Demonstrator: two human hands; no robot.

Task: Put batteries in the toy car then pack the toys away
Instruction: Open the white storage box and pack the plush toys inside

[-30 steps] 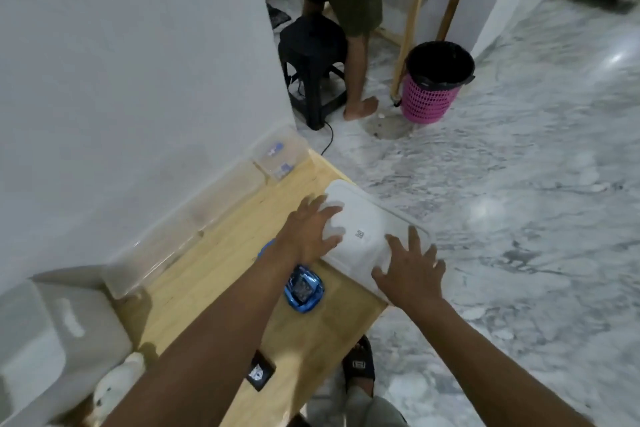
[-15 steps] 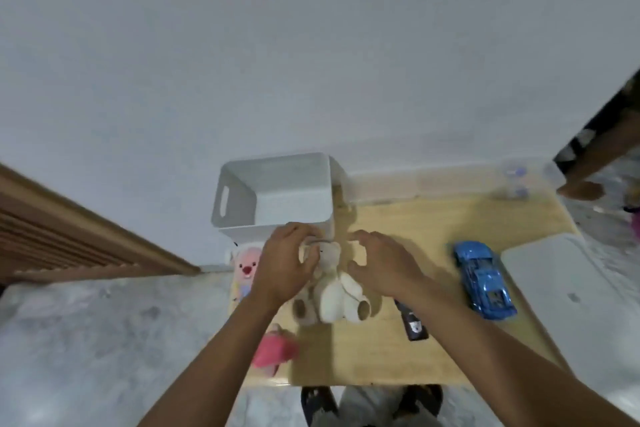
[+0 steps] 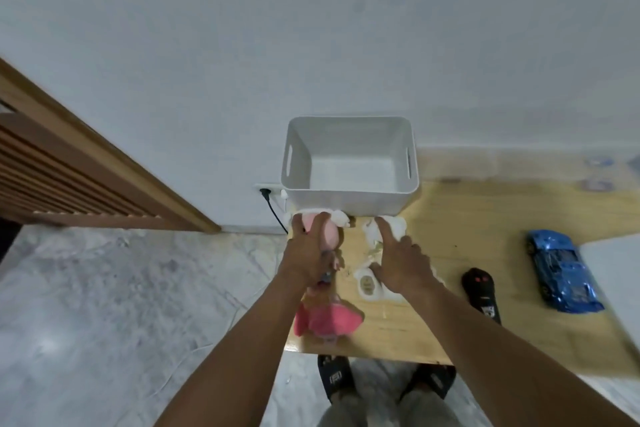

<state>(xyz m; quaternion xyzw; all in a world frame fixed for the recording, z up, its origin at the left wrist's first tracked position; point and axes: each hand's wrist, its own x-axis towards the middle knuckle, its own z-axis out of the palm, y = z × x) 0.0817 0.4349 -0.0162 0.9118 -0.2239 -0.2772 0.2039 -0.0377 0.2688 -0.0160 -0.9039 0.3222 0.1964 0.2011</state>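
Note:
An empty white storage bin (image 3: 349, 198) stands at the back of the wooden table (image 3: 467, 229) against the wall. Just in front of it my left hand (image 3: 308, 253) grips a pink-and-white plush toy (image 3: 329, 236). My right hand (image 3: 398, 260) rests on a white teddy bear (image 3: 369, 282) lying on the table, fingers spread over it. A pink doll or plush (image 3: 325, 321) lies near the table's front left corner, partly under my left forearm. The blue toy car (image 3: 562, 270) sits at the right, with a black remote control (image 3: 479, 291) beside it.
A white lid (image 3: 616, 281) lies at the table's right edge. A clear flat container (image 3: 595, 170) runs along the wall behind. A wall socket with a black cable (image 3: 273, 208) is left of the bin. Marble floor and a wooden door frame (image 3: 86, 156) lie to the left.
My view swung from the lid at the right end to the bin at the left end. My left hand shifted from the white bear to the pink plush; my right hand stays on the bear.

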